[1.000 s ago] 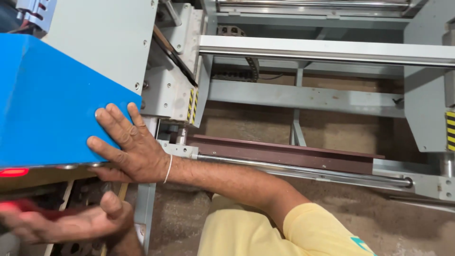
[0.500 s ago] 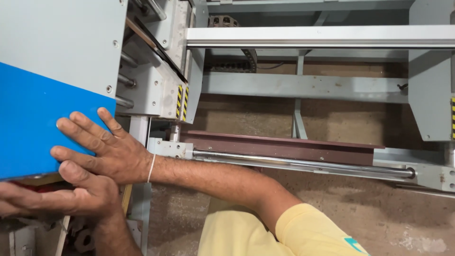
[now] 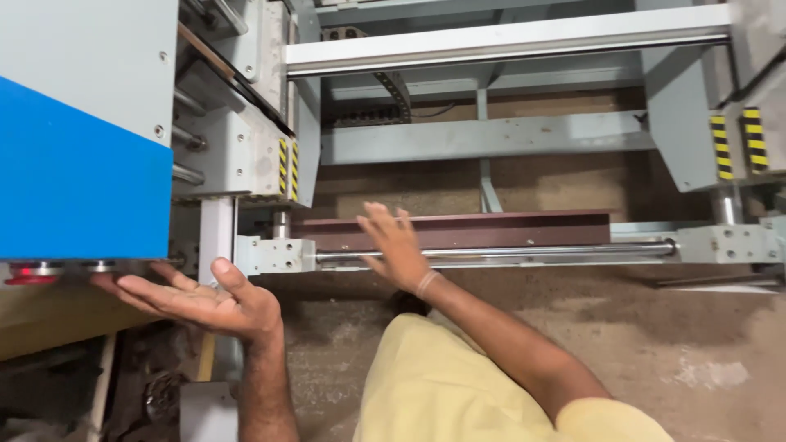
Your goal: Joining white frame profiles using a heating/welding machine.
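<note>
Left hand [image 3: 201, 301]: open, palm up, fingers flat, tucked just under the bottom edge of the blue panel [image 3: 78, 180] of the machine head, gripping nothing. Fingertips reach toward the red knob [image 3: 24, 274] on the underside; contact not clear from here.

The panel reads as painted sheet metal on a heavy housing: stiff, smooth, probably slick on the face. Judging by the build, you won't shift it by the panel; a lower edge or the grey casting [image 3: 237, 155] beside it would give a firmer purchase. Mind the sheet edge on your fingers.

Right hand [image 3: 397, 245]: open, fingers spread, holding nothing, up against the steel guide rod [image 3: 508, 252] in front of the dark brown rail [image 3: 491, 229]. The rod looks polished, rigid, likely oily and poor to hold.
</note>
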